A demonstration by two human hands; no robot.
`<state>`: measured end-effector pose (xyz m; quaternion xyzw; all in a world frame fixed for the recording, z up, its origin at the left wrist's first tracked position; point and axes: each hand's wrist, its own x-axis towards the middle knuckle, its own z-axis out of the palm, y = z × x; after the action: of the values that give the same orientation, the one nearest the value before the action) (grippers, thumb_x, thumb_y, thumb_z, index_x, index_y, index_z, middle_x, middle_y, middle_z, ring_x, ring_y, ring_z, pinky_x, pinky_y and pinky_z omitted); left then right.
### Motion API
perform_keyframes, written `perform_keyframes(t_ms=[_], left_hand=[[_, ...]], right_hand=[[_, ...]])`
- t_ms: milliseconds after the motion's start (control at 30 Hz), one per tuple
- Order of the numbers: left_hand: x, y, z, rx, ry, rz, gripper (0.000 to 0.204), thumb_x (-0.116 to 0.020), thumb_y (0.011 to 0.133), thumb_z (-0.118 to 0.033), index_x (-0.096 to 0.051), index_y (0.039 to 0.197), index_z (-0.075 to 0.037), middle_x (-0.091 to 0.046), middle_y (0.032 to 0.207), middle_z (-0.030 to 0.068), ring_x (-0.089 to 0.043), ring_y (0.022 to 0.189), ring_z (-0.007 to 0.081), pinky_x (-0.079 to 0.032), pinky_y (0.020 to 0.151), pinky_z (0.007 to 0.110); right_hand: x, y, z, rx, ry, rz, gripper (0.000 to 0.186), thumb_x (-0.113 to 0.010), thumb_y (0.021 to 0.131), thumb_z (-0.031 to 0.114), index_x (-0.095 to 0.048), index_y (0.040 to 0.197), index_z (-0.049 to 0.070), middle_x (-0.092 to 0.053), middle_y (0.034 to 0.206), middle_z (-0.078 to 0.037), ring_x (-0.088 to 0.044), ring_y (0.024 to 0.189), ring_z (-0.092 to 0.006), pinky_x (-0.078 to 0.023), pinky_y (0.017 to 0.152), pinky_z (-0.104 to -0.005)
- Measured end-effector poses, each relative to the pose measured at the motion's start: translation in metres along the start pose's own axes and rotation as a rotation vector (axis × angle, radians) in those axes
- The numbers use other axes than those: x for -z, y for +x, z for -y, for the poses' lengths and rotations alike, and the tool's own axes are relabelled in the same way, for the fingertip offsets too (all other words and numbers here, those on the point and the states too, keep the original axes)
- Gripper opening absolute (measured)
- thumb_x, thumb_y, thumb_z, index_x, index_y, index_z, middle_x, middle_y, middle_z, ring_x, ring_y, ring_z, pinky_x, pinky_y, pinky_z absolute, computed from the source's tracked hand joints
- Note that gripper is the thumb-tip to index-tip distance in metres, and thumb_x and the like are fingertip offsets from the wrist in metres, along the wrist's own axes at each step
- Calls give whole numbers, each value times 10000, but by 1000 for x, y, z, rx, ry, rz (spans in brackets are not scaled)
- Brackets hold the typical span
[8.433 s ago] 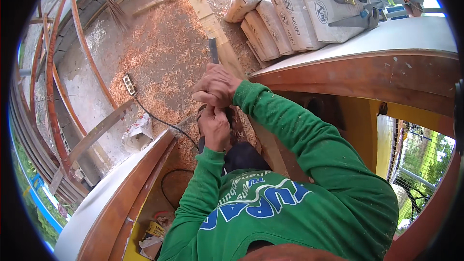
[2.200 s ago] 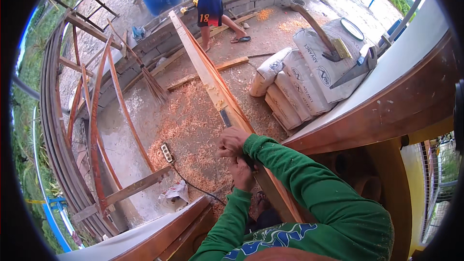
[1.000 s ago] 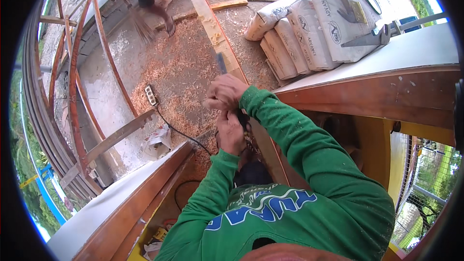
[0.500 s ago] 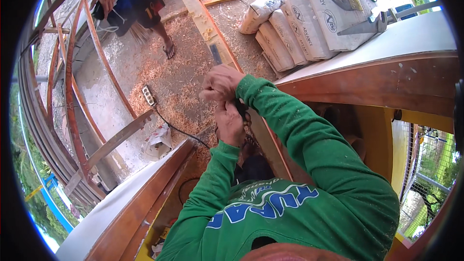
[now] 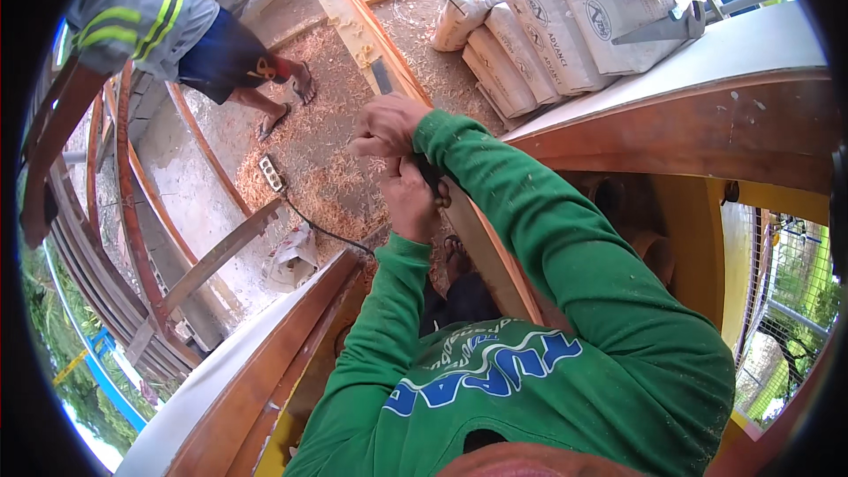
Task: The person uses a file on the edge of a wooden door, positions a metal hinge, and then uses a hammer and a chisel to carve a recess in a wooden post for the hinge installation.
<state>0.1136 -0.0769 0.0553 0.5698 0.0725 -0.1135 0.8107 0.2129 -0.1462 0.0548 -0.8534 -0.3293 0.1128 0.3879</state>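
Co-worker [image 5: 146, 22] at left shows more fully than half a second ago. Right hand [image 5: 389, 126] is curled closed on one dark tool [image 5: 382, 77], upon one long plank [image 5: 338, 0]. Left hand [image 5: 409, 199] bends behind; its hold I cannot tell. Beyond plank's left edge, floor [image 5: 216, 115] with shavings extends; rightward, at least four printed sacks [image 5: 539, 35].

Bright daylight; glare upper right; fisheye-bent edges.
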Motion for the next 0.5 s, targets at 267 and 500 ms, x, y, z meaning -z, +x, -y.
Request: perform_keyframes(t_ms=[267, 500], left_hand=[[11, 5, 6, -49, 76, 73, 83, -388, 833, -117, -453, 857, -72, -464, 609, 25, -464, 436, 112, -371, 347, 230], [24, -49, 26, 138, 97, -104, 116, -384, 842, -106, -486, 868, -57, -508, 702, 27, -455, 461, 90, -359, 356, 209]], right_hand=[[-5, 4, -5, -24, 7, -70, 352, -457, 673, 339, -475, 526, 20, -417, 500, -169, -414, 458, -317, -342, 453, -402], [-34, -36, 25, 86, -111, 19, 327, -493, 660, 325, -466, 467, 62, -446, 470, -149, -461, 478, -340, -356, 462, -411]])
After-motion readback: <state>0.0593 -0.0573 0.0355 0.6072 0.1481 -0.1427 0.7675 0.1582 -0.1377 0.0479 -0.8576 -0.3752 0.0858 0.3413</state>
